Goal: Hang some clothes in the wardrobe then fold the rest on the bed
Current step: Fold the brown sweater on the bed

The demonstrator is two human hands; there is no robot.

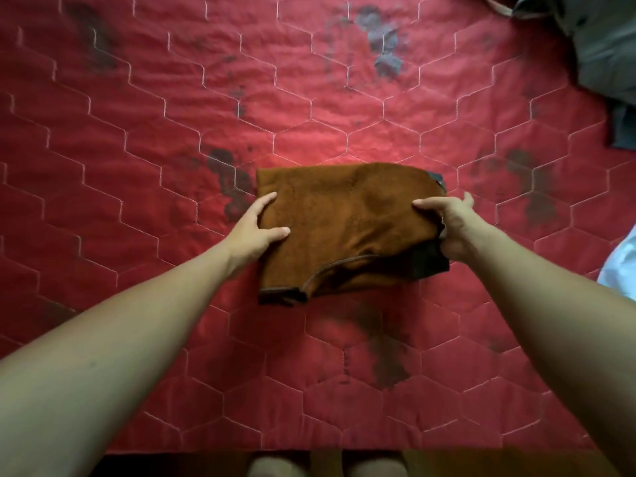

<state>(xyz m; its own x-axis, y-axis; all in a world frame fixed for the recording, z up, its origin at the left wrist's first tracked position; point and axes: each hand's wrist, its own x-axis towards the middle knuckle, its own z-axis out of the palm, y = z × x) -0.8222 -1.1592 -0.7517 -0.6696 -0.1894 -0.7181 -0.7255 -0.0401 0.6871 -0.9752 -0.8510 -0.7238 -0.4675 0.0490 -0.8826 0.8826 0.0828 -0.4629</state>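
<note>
Bare forearms reach out over the red quilted bed (103,139) to a folded brown garment (344,228) lying at its middle. Left hand (256,228) pinches the garment's left edge, thumb on top; right hand (451,225) clamps its right edge. Soft, light and limp, it likely handles best held by both side edges.

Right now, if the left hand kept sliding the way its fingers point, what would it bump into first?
The left hand points right, across the folded brown garment. Going straight on, it would probably meet the right hand gripping the opposite edge.
</note>
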